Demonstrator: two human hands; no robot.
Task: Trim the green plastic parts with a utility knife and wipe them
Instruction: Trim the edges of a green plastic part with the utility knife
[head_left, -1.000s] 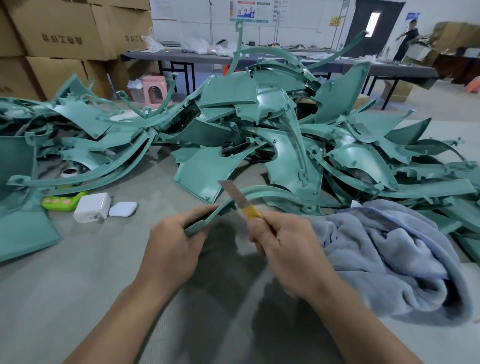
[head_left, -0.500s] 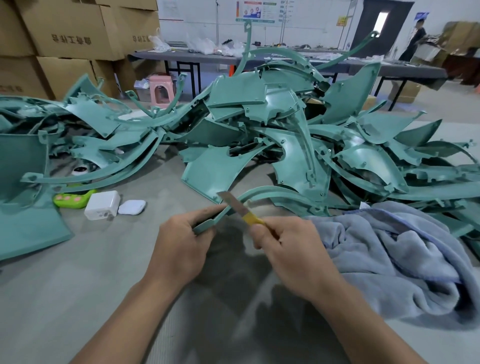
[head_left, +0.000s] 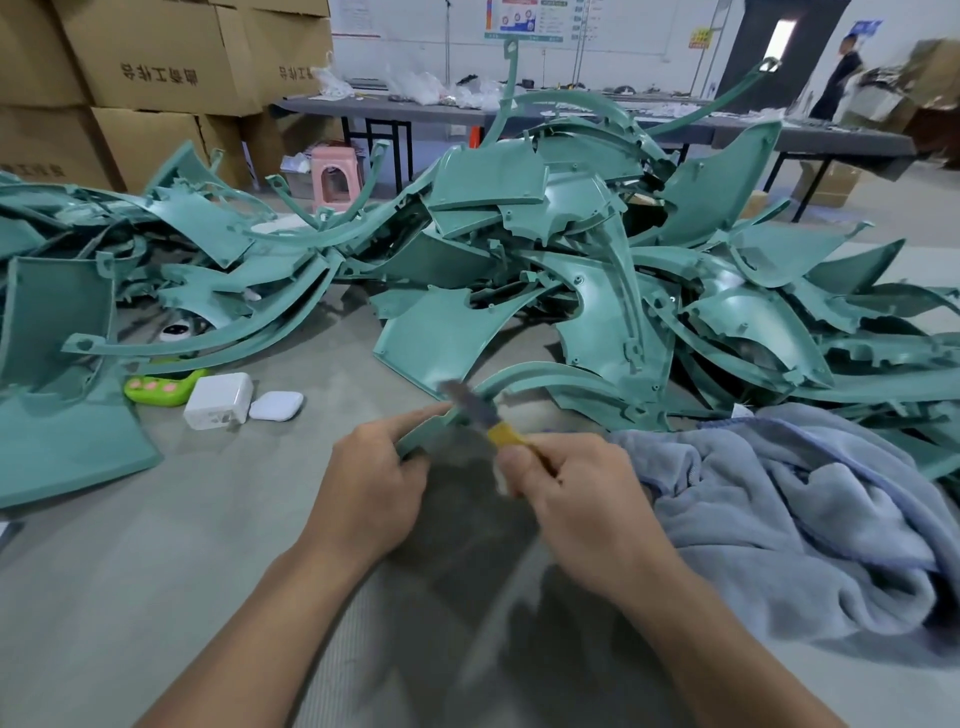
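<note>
My left hand (head_left: 371, 488) grips the near end of a long curved green plastic strip (head_left: 550, 382) that arcs away to the right over the grey table. My right hand (head_left: 566, 493) holds a yellow-handled utility knife (head_left: 480, 413), its blade laid across the strip just beyond my left fingers; the blade is blurred. A blue-grey towel (head_left: 779, 514) lies bunched at the right, beside my right hand. Behind the hands rises a big heap of green plastic parts (head_left: 545, 249).
More green parts (head_left: 67, 374) lie at the left. A white charger block (head_left: 218, 400), a white earbud case (head_left: 276, 406) and a green toy-like gadget (head_left: 161, 388) sit left of my hands. Cardboard boxes (head_left: 150, 57), a pink stool (head_left: 335, 176) and a person (head_left: 839, 73) are behind.
The knife blade has shifted slightly along the strip and now blurs with motion. Both hands keep their grips on the strip and the knife.
</note>
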